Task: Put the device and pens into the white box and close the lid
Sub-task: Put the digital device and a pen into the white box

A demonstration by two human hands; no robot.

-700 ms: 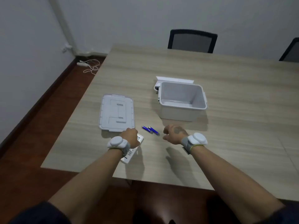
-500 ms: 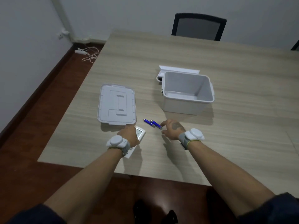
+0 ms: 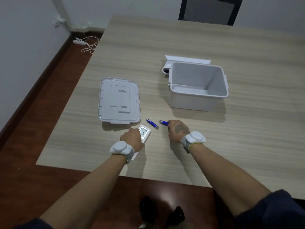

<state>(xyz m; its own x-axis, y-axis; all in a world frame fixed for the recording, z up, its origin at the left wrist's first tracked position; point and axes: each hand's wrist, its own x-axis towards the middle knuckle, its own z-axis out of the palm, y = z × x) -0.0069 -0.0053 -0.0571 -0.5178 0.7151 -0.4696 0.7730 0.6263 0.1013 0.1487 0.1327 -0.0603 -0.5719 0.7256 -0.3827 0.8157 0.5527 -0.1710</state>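
Counted on the tabletop (image 3: 214, 38): one open box (image 3: 198, 90) toward the far right, one lid (image 3: 118, 100) flat to its left, one device (image 3: 144, 133) and two pens (image 3: 152, 124) close together just nearer the front edge than the lid. Left hand (image 3: 132, 138) has its grip wrapped round the device, screen showing; right hand (image 3: 177, 130) has its grip closed on the end of the right pen (image 3: 164, 123). Since half a second ago the right fingers have curled from merely touching that pen to holding it; left pen, lid and box unmoved.

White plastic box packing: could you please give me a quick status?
Left hand on white remote-like device. Right hand on one blue pen; other loose. Box empty, lid off.
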